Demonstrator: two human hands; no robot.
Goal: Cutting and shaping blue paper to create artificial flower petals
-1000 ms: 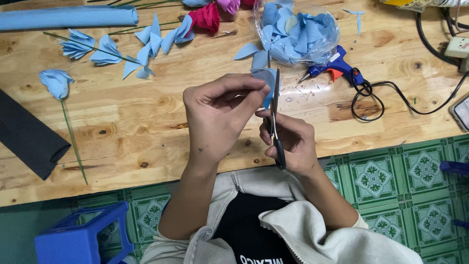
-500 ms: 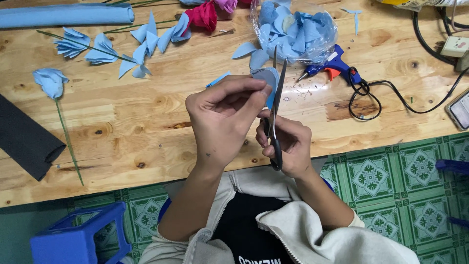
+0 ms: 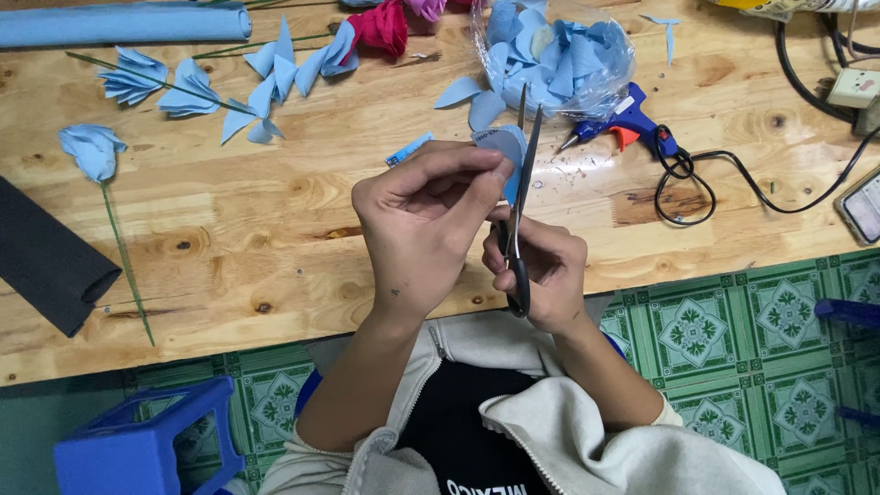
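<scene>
Now | left hand [image 3: 426, 220] grip pinches blue petal [image 3: 506, 151] | right hand [image 3: 541, 275] closed round scissors [image 3: 521, 211], blades at petal

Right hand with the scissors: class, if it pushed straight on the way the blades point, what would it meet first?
Probably the clear bag of blue petals. The right hand aims its scissors up-table, through the held petal, though height above the table is unclear.

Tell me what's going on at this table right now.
A person is cutting a light blue petal piece. The left hand pinches it while the right hand works black-handled scissors, blades open around it. A clear bag of blue petals and a blue glue gun lie on the wooden table.
</scene>
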